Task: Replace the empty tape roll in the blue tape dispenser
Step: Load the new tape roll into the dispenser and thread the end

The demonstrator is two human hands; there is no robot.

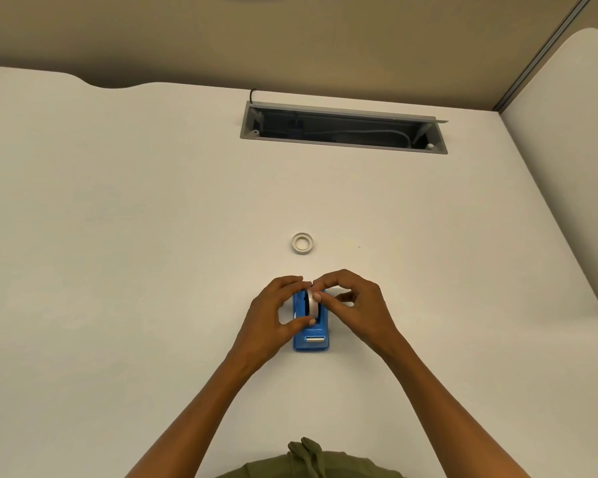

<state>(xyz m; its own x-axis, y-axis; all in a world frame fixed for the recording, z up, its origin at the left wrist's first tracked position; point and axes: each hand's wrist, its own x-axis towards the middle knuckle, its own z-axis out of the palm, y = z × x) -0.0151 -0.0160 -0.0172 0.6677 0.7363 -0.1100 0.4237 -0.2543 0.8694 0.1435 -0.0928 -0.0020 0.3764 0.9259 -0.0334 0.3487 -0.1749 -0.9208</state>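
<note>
The blue tape dispenser [310, 339] lies on the white desk [118, 236], its metal cutter toward me. A white tape roll [312, 302] stands on edge in the dispenser's slot. My left hand [277, 312] pinches the roll from the left, thumb on its near rim. My right hand [356, 305] meets it from the right, fingertips on the roll's top and side. A second white ring, a roll lying flat [303, 242], rests on the desk just beyond the hands; whether it is the bare core I cannot tell.
An open grey cable tray [342, 129] is sunk into the desk farther back, with cables inside. A partition wall rises at the right [567, 132]. The desk's back edge curves at the upper left.
</note>
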